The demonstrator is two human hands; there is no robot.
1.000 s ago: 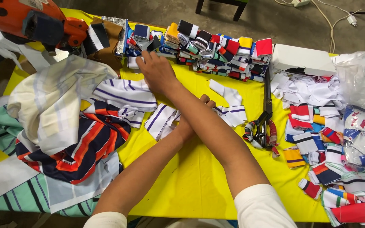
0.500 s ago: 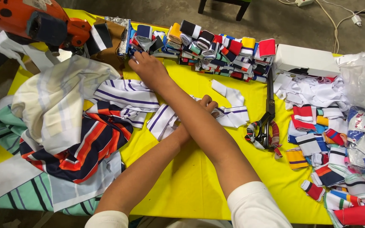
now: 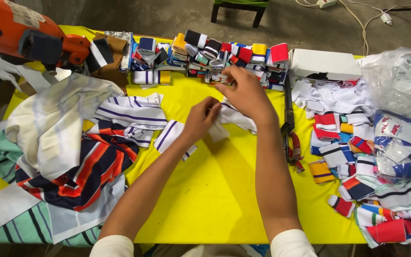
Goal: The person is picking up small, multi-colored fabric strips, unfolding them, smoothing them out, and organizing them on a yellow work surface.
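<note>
My left hand [image 3: 197,121] and my right hand [image 3: 244,91] meet over the middle of the yellow table [image 3: 224,190]. Both grip a small white knit strip with dark stripes [image 3: 234,118], the left at its near end and the right from above. Just beyond my right hand runs a row of folded, multicoloured knit strips [image 3: 215,54]. Another white strip with purple stripes [image 3: 171,135] lies flat beside my left wrist.
A heap of striped fabric [image 3: 72,143] fills the left side. An orange machine [image 3: 20,33] sits at the far left corner. Black scissors with red handles [image 3: 290,135] lie right of my right arm. Beyond them are a white box [image 3: 327,64], a plastic bag [image 3: 403,76] and loose coloured strips [image 3: 372,190].
My arms were crossed, with the right hand reaching far left near the row of strips. The right hand has swung back to the middle and now shares the white strip with the left hand.
</note>
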